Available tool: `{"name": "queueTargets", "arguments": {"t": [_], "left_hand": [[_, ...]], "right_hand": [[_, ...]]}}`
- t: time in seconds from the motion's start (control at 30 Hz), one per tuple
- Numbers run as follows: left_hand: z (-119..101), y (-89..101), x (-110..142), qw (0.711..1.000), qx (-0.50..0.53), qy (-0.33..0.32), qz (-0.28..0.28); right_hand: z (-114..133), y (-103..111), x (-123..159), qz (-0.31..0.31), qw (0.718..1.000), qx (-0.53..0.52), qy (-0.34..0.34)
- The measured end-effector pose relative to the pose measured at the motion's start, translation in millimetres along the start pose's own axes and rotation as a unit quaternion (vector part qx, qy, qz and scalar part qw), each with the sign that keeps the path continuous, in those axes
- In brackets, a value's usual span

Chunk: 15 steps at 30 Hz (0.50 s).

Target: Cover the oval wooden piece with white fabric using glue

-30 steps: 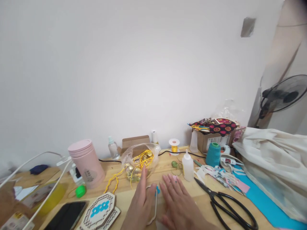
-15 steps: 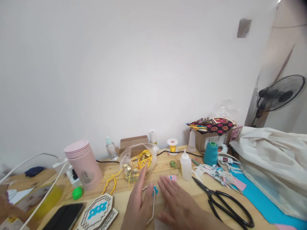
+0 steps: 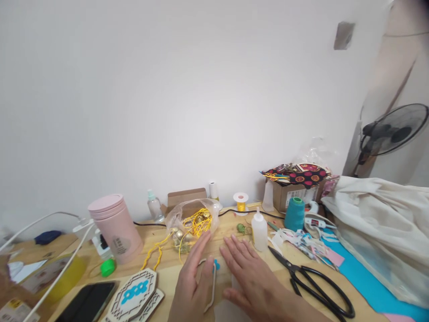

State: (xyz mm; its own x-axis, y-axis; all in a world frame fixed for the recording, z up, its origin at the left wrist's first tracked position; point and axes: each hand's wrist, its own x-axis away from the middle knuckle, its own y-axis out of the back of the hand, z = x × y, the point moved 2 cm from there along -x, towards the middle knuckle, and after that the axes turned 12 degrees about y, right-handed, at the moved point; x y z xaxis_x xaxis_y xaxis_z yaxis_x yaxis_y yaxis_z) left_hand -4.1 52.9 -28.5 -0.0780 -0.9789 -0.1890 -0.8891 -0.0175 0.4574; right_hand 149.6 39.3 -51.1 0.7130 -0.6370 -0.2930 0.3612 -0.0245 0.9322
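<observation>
My left hand (image 3: 193, 279) rests on its edge at the lower middle, fingers straight and thumb apart. Beside its thumb runs a thin white strip (image 3: 213, 286), bent at its ends, with a small blue piece (image 3: 217, 264) next to it. Whether the thumb touches the strip I cannot tell. My right hand (image 3: 250, 277) lies palm down with fingers stretched forward. A white sheet (image 3: 231, 311) shows partly below it; what is under the palm is hidden. To the left lie octagonal lattice pieces (image 3: 134, 290) with blue shapes on the top one.
Black scissors (image 3: 315, 284) lie at the right, near a white squeeze bottle (image 3: 260, 232) and a teal thread cone (image 3: 295, 214). A plastic bag of gold bells (image 3: 201, 219), a pink canister (image 3: 115, 230) and a phone (image 3: 87, 302) stand or lie leftward. Fabric scraps (image 3: 301, 243) crowd the right.
My right hand has slid forward and slightly right, and a pink piece with blue bits ahead of its fingers is now out of sight. More of the white sheet shows. My left hand has barely moved.
</observation>
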Motion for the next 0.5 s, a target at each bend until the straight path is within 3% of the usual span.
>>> {"name": "queueTargets", "arguments": {"t": [0.17,0.5], "left_hand": [[0.5,1.7,-1.1,1.0,0.003,-0.004,-0.006],[-1.4,-3.1,1.3,1.0,-0.013,-0.011,0.001]], "right_hand": [[8.7,-8.7,-2.4,0.028,0.998,-0.043,0.038],[11.9,-10.0,-4.5,-0.02,0.994,-0.104,-0.012]]}}
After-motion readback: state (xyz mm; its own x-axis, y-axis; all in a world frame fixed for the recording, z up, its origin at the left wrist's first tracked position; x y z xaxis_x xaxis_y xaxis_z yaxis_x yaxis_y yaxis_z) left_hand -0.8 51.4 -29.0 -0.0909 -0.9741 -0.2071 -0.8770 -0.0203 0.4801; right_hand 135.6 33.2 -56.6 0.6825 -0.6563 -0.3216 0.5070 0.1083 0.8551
